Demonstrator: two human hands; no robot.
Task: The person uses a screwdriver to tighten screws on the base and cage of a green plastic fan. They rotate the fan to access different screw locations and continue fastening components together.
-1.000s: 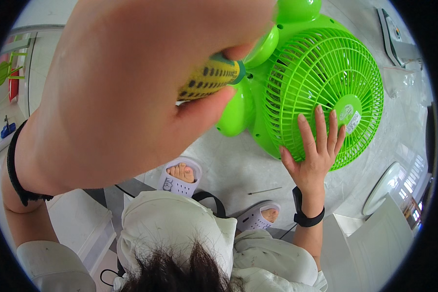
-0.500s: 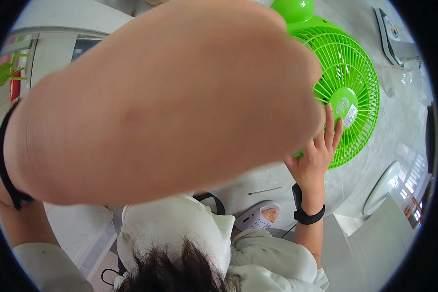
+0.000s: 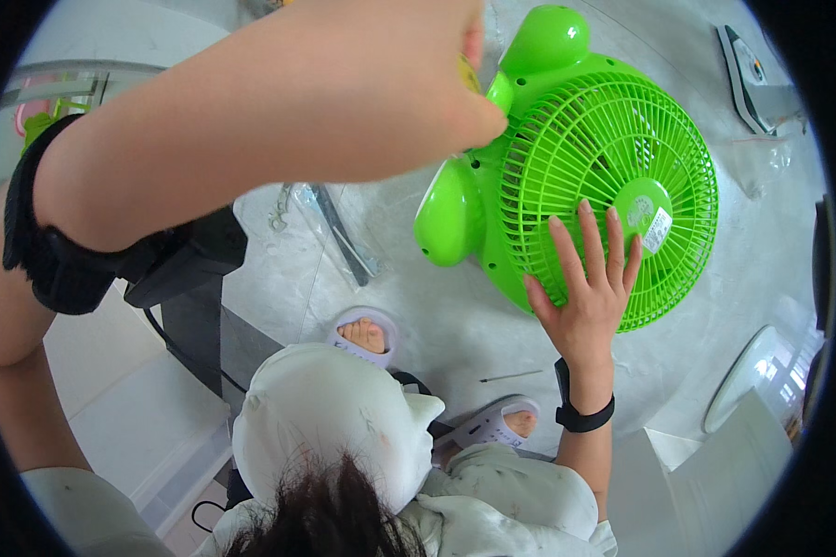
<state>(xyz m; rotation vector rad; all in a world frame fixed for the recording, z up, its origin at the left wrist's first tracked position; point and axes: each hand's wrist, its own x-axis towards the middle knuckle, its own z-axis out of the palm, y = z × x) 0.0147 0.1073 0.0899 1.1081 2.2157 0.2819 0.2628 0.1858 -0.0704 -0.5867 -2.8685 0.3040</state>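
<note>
A bright green fan (image 3: 608, 130) lies on the grey floor, its round slatted guard facing up and rounded green lobes along its left side. My right hand (image 3: 585, 297) rests on the guard with fingers spread, beside the green hub with its white label. My left hand (image 3: 427, 79) is at the fan's left edge, over the lobes. Its fingers are curled round something yellow (image 3: 468, 74), of which only a small part shows; the rest is hidden by the hand. A black strap with a dark device is on my left arm.
A thin rod (image 3: 511, 376) lies on the floor near my slippered feet. A clear bag with a dark strip (image 3: 344, 237) lies left of the fan. To the right are a flat dark-and-white device (image 3: 748, 79), a crumpled clear bag (image 3: 762, 167) and a pale round disc (image 3: 743, 376).
My left hand has dropped away from the camera to the fan's left edge, uncovering the lobes. The right hand stays on the guard, its fingers now more spread.
</note>
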